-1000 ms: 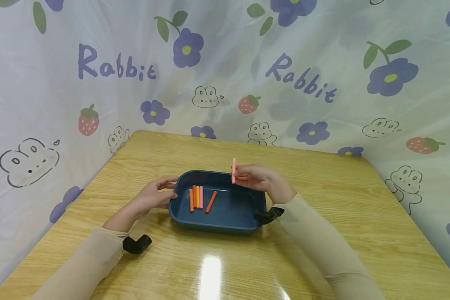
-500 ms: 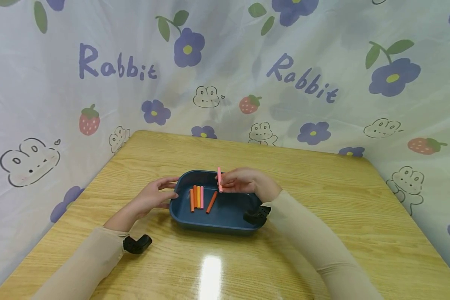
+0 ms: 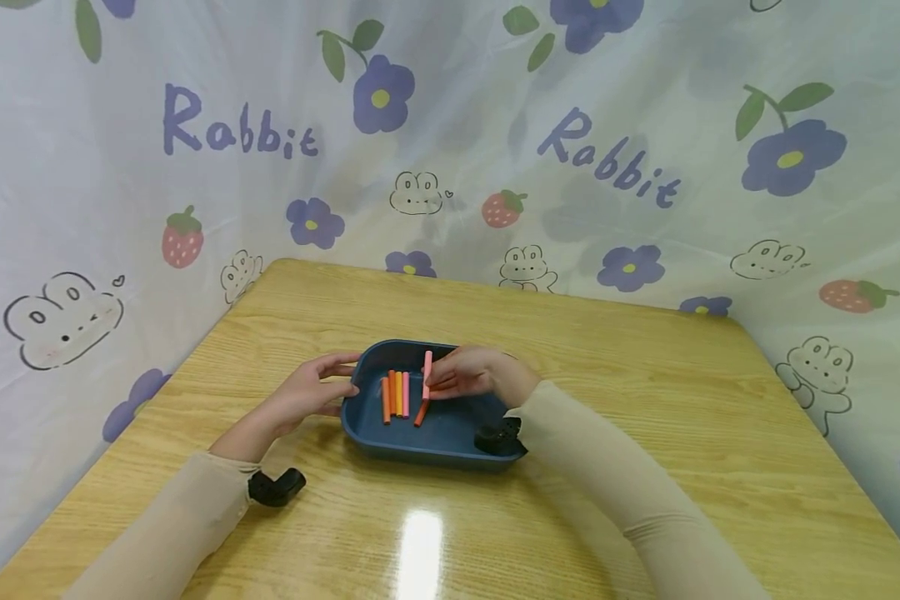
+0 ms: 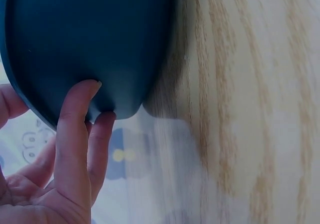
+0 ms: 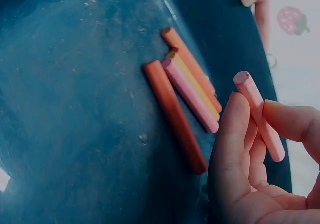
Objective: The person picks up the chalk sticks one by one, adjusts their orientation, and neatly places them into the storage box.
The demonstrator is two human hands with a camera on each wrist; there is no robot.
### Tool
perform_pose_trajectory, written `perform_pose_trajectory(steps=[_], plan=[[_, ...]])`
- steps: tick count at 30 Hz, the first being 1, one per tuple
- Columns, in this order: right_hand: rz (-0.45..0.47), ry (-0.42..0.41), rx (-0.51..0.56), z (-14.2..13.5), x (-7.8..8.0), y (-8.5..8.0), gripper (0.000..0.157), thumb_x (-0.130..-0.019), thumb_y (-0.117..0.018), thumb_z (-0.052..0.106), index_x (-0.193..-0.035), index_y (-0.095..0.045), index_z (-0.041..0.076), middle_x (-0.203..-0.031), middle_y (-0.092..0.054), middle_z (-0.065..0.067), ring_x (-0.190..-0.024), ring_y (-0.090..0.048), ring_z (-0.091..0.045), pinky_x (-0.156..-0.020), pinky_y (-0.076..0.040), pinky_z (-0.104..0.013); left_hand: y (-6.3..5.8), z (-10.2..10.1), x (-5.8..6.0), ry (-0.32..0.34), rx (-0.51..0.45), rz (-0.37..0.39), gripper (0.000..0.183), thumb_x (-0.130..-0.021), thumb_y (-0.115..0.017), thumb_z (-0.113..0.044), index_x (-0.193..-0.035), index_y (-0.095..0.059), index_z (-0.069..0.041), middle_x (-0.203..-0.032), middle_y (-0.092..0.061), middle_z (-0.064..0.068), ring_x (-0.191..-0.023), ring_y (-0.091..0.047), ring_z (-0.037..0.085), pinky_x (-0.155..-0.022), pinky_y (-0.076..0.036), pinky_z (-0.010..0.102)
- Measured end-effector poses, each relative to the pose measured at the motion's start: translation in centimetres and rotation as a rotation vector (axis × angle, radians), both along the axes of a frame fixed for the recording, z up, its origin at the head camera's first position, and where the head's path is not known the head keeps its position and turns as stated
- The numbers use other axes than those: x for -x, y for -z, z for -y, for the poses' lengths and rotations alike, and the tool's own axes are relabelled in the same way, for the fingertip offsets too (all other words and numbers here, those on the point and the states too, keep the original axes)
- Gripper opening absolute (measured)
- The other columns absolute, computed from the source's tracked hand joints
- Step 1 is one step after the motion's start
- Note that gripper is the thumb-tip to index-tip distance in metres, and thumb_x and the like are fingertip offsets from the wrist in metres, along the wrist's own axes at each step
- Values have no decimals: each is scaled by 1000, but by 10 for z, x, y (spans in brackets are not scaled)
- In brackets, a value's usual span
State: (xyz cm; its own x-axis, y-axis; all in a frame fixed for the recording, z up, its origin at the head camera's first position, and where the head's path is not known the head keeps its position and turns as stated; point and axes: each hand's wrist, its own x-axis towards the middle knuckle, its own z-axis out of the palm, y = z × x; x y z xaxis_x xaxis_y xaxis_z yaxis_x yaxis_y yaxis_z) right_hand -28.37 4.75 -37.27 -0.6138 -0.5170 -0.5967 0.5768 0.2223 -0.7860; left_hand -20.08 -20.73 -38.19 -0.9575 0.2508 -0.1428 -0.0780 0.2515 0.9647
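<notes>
My right hand (image 3: 476, 372) pinches a light pink stick of chalk (image 5: 260, 115) between thumb and fingertips. It holds the chalk over the dark blue tray (image 3: 435, 456), above a red-orange chalk (image 5: 175, 116) lying on the floor of the tray. Left of that, two orange chalks (image 3: 386, 402), a yellow chalk (image 3: 399, 394) and a brighter pink chalk (image 3: 406, 396) lie side by side. My left hand (image 3: 311, 389) holds the tray's left end, thumb at the rim and other fingers against the outer wall (image 4: 100, 44).
The tray stands on a wood-grain table (image 3: 645, 375). A white curtain (image 3: 450, 125) with rabbits, flowers and strawberries encloses the back and sides. Black wrist devices (image 3: 276, 487) sit at both sleeve cuffs; the right one overlaps the tray's front right corner.
My right hand has carried the light pink chalk left and down, from the tray's back rim to above the red-orange chalk. The left hand keeps its place at the tray's end.
</notes>
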Motion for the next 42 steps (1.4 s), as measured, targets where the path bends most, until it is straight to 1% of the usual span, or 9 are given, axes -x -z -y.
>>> perform_pose_trajectory(steps=[6,12,19,22,25,30,32,37,42], plan=[[1,16,-34,5,0,5,21,-91,-51,-6,-110,-56,-12,-85,-61,-14,-75,-61,-20,-82,-52,-32,0,-1,1,7,-8,11,60,-89,-57,-4,-143,-32,0,-137,-34,29,-98,-61,34,-74,-55,39],[0,20,-39,6,-2,7,26,-91,-52,-6,-115,-56,-14,-84,-63,-16,-75,-63,-21,-83,-51,-33,1,-1,1,9,-6,6,59,-89,-57,-4,-142,-33,0,-136,-36,29,-97,-61,33,-73,-55,39],[28,32,-22,3,-3,4,33,-91,-52,-5,-124,-52,-10,-90,-61,-16,-76,-62,-21,-77,-54,-30,2,-3,2,10,-1,6,58,-90,-57,-4,-142,-33,0,-136,-36,28,-101,-59,33,-74,-55,38],[31,28,-8,1,-2,0,37,-91,-51,-4,-128,-48,-9,-95,-59,-17,-78,-61,-21,-73,-54,-28,2,-4,3,5,-1,7,58,-90,-57,-4,-142,-33,-1,-136,-36,28,-100,-59,31,-73,-55,38],[45,29,23,-1,-1,-3,39,-92,-49,-3,-131,-45,-8,-104,-56,-18,-80,-61,-21,-74,-54,-27,2,-4,3,1,-2,8,58,-89,-57,-4,-142,-33,-1,-136,-36,28,-99,-60,30,-73,-55,38],[24,33,73,-6,-2,-9,41,-94,-47,0,-134,-41,-8,-122,-49,-23,-83,-60,-21,-90,-48,-31,1,-4,2,-2,0,10,59,-89,-57,-4,-143,-33,0,-137,-36,28,-98,-61,29,-73,-55,38],[7,37,90,-8,-4,-13,42,-95,-46,0,-135,-40,-9,-125,-48,-23,-85,-60,-21,-93,-45,-32,2,-3,2,-3,-1,11,59,-89,-57,-5,-143,-33,-1,-137,-35,28,-97,-61,29,-73,-55,38],[-8,41,115,-15,-10,-19,44,-95,-47,1,-136,-38,-9,-128,-44,-24,-90,-58,-22,-90,-48,-31,3,-1,3,-1,-4,10,60,-89,-58,-5,-143,-32,-1,-137,-35,29,-96,-61,31,-72,-55,38],[-34,27,137,-25,-17,-21,47,-95,-46,0,-139,-34,-8,-137,-34,-28,-94,-56,-23,-89,-48,-32,4,-1,2,-2,-12,13,61,-89,-58,-5,-143,-32,-1,-137,-34,29,-98,-61,32,-71,-55,38]])
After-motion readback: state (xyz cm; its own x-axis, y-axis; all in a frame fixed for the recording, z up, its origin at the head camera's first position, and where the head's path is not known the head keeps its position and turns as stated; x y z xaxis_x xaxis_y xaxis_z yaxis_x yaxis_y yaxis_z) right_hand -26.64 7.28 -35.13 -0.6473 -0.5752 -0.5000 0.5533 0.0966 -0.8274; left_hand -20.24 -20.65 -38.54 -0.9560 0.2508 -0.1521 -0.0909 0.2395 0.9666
